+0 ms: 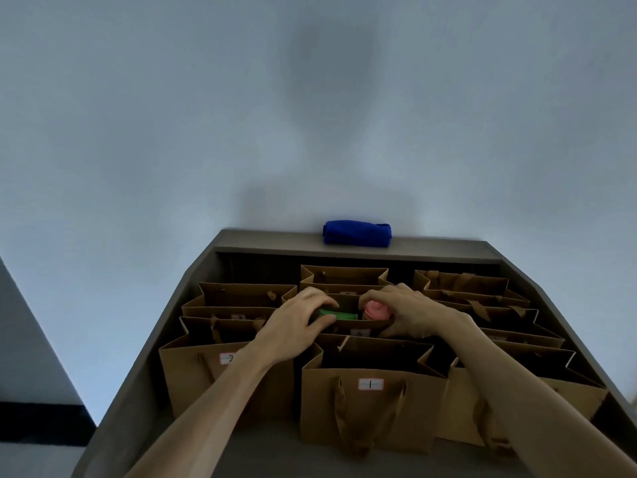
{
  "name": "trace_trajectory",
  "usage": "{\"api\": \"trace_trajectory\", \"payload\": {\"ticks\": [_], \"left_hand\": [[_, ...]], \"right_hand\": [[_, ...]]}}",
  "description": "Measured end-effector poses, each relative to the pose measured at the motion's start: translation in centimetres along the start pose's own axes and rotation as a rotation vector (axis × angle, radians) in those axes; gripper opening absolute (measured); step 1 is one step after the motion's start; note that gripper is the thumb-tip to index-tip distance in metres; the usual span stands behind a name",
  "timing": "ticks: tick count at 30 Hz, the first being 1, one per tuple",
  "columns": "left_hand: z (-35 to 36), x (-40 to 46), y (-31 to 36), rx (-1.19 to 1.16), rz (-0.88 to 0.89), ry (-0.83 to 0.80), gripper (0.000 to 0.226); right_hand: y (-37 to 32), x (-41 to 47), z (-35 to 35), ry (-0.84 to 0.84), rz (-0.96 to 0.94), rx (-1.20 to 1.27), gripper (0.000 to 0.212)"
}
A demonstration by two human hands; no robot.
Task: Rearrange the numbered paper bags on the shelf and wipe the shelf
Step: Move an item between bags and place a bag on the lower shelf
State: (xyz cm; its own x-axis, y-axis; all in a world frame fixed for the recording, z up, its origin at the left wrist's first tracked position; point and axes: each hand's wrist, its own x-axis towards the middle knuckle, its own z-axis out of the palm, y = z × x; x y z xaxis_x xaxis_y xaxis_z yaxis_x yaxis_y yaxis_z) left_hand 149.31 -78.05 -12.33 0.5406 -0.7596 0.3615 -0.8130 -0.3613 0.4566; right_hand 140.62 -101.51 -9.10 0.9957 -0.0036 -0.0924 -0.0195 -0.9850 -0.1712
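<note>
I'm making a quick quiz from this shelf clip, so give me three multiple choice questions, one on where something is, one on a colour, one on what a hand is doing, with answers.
1. Where does the folded cloth lie?
A. On the top ledge of the shelf unit, against the wall
B. Inside the bag marked 1
C. On the floor at the left

2. What colour is that cloth?
A. Red
B. Blue
C. White

3. What is the left hand doing?
A. Hanging idle beside the shelf
B. Wiping the ledge with the cloth
C. Gripping the rim of a middle paper bag holding green and pink things

Answers:
1 A, the cloth sits on the ledge behind all the bags.
2 B, it is plainly deep blue.
3 C, its fingers curl over that bag's edge beside the green item, with the right hand on the other side near the pink item.
</note>
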Motion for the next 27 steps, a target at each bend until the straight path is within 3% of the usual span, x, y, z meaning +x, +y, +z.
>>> {"api": "trace_trajectory", "payload": {"ticks": [9,14,18,27], "left_hand": [[-0.6,0.2,1.0,-0.214,-0.143,0.091,0.058],[-1.0,0.2,1.5,-0.402,-0.177,0.157,0.057],[-1.4,0.3,1.5,-0.571,-0.269,0.221,0.087],[-3.7,0.7,3.8,-0.823,-0.311,0.343,0.074]], "right_hand": [[-0.1,-0.6,-0.4,0.085,-0.048,0.162,0.044],[-0.2,-2.3,-3.3,0.246,-0.09,0.317,0.045],[-0.6,-3.8,-5.3,0.4,-0.091,0.432,0.044],[-0.9,-6.3,-6.7,0.611,0.005,0.808,0.045]]}}
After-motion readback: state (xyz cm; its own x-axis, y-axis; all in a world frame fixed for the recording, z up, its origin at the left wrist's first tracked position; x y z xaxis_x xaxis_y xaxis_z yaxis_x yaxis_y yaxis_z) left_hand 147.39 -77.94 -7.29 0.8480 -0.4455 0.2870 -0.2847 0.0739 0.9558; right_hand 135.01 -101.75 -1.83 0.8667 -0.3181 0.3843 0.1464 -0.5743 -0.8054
